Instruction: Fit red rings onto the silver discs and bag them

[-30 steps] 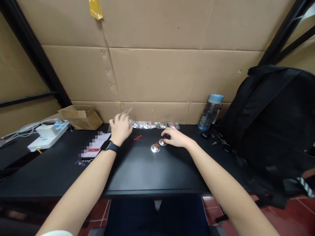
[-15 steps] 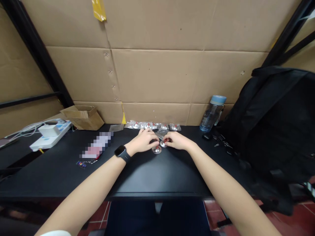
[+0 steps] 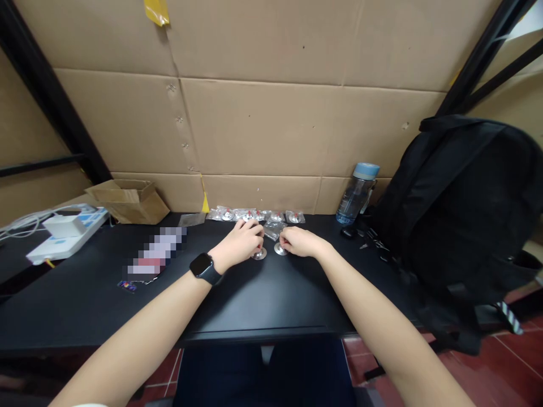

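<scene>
Two small silver discs lie on the black desk (image 3: 254, 294), close side by side. My left hand (image 3: 240, 244), with a black watch on its wrist, is curled over the left disc (image 3: 259, 254) and pinches it. My right hand (image 3: 300, 241) is closed on the right disc (image 3: 280, 249), with a bit of red showing at its fingertips. A crumpled clear bag (image 3: 274, 229) lies just behind the two hands. Behind them, along the cardboard wall, runs a row of clear packets (image 3: 254, 215) holding more silver and red parts.
A blue-capped water bottle (image 3: 355, 194) and a large black backpack (image 3: 466, 215) stand at the right. An open cardboard box (image 3: 127, 200) and a white power strip (image 3: 63, 234) are at the left, with a card and lanyard (image 3: 150, 263) nearer me.
My left hand came down from the back left to the left disc and closed on it. The loose red piece on the desk is gone from sight. The right hand stayed on its disc.
</scene>
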Tool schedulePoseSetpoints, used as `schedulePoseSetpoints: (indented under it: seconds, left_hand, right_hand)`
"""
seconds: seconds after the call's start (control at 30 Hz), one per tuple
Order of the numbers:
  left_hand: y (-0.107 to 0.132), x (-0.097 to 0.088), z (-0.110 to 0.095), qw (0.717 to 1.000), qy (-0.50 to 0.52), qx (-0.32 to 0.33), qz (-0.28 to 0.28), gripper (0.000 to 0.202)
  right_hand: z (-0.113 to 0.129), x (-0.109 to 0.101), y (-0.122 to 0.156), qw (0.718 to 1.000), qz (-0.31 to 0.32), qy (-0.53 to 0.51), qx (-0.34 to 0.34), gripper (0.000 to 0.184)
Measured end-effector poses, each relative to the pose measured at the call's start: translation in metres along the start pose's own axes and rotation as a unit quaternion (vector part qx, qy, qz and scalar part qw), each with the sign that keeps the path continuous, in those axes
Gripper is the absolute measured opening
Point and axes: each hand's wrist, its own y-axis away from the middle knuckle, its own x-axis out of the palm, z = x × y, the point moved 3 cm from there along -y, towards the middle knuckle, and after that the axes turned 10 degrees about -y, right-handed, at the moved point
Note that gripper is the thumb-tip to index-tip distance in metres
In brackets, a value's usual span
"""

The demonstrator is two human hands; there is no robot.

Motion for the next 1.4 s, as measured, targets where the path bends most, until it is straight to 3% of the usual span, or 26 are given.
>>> schedulePoseSetpoints:
  seconds: [0.17,0.27,0.47,0.57,0.7,0.83,1.1,1.4]
  left_hand:
    - [0.003,0.005,0.005,1.0,0.003,-0.029,-0.007,0.013]
    - [0.004,0.006,0.015,0.995,0.037,-0.086,-0.022,0.015]
    - [0.007,0.008,0.043,0.963,0.124,-0.22,-0.089,0.016]
    - [0.006,0.017,0.051,0.937,0.208,-0.248,-0.133,0.02]
    - [-0.002,0.027,0.047,0.901,0.316,-0.228,-0.191,0.021]
    - [-0.009,0.027,0.033,0.89,0.341,-0.225,-0.203,0.019]
    - [-0.008,0.026,0.025,0.902,0.312,-0.246,-0.166,0.015]
    - [-0.008,0.023,0.021,0.912,0.287,-0.266,-0.123,0.023]
  right_hand:
    - [0.0,0.007,-0.001,0.998,-0.015,-0.008,-0.054,0.013]
    - [0.0,0.006,-0.005,0.989,-0.072,-0.064,-0.108,0.012]
    - [0.001,-0.011,-0.01,0.925,-0.268,-0.239,-0.124,0.009]
    - [0.003,-0.012,-0.011,0.904,-0.291,-0.292,-0.111,0.012]
    - [0.008,-0.003,-0.014,0.877,-0.313,-0.346,-0.113,0.017]
    - [0.016,0.011,-0.02,0.838,-0.28,-0.453,-0.12,0.024]
    - [0.023,0.017,-0.017,0.736,-0.197,-0.644,-0.063,0.037]
    - [0.022,0.013,-0.014,0.727,-0.128,-0.674,-0.02,0.034]
